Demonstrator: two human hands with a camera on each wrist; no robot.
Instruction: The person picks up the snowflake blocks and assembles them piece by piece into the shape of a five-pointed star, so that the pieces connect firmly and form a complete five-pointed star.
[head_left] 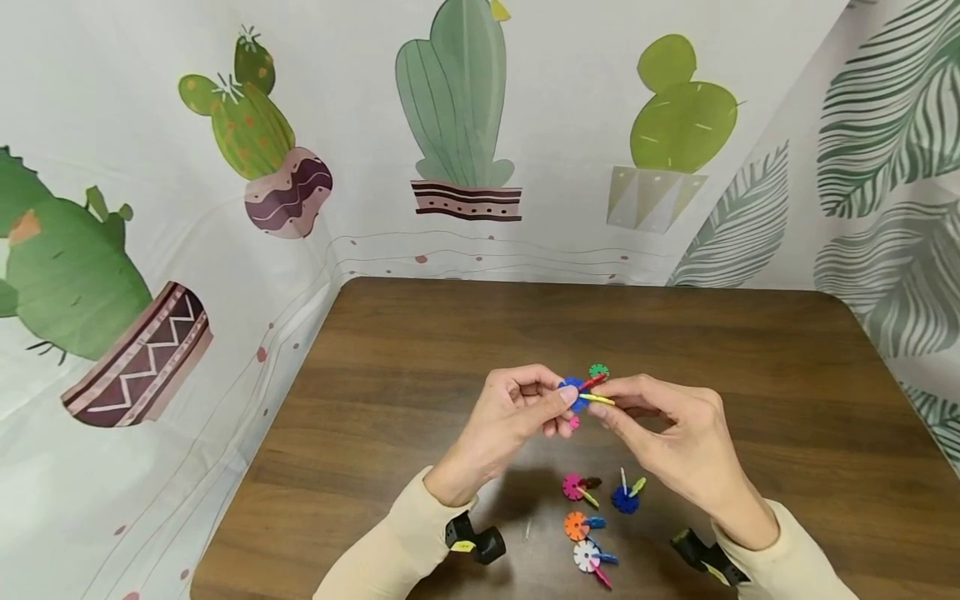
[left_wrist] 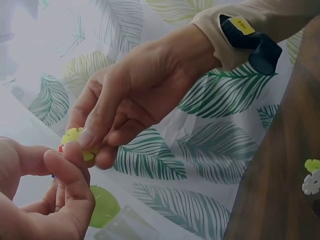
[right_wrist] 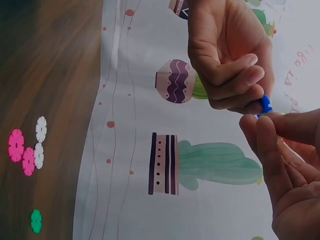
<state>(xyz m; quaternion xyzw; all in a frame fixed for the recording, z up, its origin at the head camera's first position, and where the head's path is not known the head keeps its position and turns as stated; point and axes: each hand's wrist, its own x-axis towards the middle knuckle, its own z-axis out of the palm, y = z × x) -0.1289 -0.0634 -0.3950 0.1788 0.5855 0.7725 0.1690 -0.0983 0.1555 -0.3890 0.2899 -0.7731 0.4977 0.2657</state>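
Above the table, my left hand [head_left: 517, 408] pinches a blue notched plastic disc [head_left: 573, 392] between thumb and fingers. A red disc [head_left: 592, 381] stands edge-on from the blue one. My right hand [head_left: 671, 425] pinches a yellow disc [head_left: 597, 399], whose edge meets the blue disc in the head view. In the left wrist view the yellow disc [left_wrist: 75, 136] shows its flat face under the right thumb. The blue disc [right_wrist: 266, 103] appears between both hands' fingertips in the right wrist view, partly covered by them.
Joined disc clusters lie on the table [head_left: 420, 333] near me: a pink one [head_left: 573, 486], a dark blue one [head_left: 626, 500], an orange one [head_left: 576, 525] and a white one [head_left: 586, 557]. A green disc [head_left: 598, 370] lies beyond the hands. Loose pink discs [right_wrist: 16, 145] lie beside white discs [right_wrist: 41, 129].
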